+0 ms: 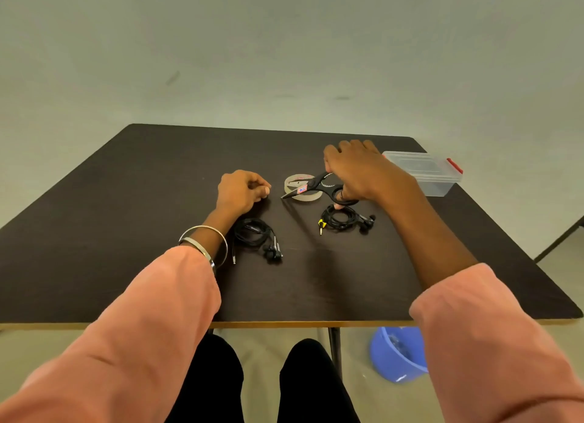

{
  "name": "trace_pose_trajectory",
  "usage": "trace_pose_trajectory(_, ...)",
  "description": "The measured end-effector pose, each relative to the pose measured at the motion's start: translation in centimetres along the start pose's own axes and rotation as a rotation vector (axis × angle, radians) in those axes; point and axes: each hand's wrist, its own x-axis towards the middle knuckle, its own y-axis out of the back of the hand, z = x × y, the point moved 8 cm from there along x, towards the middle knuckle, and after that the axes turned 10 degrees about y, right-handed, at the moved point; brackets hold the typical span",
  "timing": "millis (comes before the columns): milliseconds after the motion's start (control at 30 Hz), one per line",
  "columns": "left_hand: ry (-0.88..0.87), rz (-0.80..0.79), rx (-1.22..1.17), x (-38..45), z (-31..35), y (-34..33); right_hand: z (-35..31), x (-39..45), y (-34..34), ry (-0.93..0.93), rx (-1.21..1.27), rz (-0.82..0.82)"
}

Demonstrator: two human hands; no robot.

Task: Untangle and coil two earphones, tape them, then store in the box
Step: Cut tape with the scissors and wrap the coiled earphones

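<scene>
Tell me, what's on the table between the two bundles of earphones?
Nothing: in the head view, only bare dark table lies between the left earphone coil and the right earphone coil.

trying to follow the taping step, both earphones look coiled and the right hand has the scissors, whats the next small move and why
Probably snip a tape strip. The right hand holds the scissors over the tape roll, and the left hand seems to pinch something small, possibly the tape's end. Both coiled earphones lie untaped; the box waits.

Tape roll [302, 190] at table [126, 233] centre, scissors [319, 187] atop, box [425, 173] at 3 o'clock, coiled earphones [256, 236] at 7, second earphones [344, 220] at 5
</scene>
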Motion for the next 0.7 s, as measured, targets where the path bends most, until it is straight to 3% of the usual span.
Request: trace_pose_trajectory(700, -0.084, 0.005, 0.029, -0.3, 0.2, 0.3, -1.8, 3.3, 1.9, 0.064, -0.155, 0.031)
